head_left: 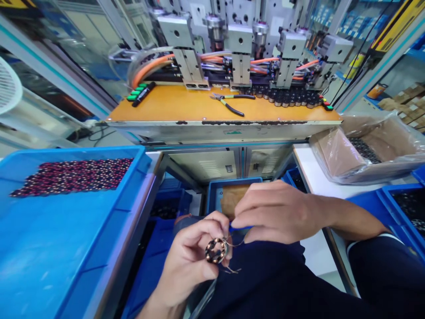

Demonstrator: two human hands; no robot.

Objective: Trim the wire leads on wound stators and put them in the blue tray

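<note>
My left hand (195,252) is closed around a small motor stator (215,250), a dark ring with copper windings facing me. Thin loose wires (233,269) stick out from its lower right side. Just to the right, my right hand (275,215) has its fingers bent and pinched together at a fine wire (237,243) that runs from the stator. The fingertips partly hide where that wire ends. Both hands are over my lap, in front of the machine.
A blue tray (83,221) at left holds rows of stators (79,175). Pliers (232,102) and dark cylindrical parts (292,96) lie on the orange machine table (159,108). At right stands a plastic-lined cardboard box (335,155). Below the machine sits another blue tray (215,190).
</note>
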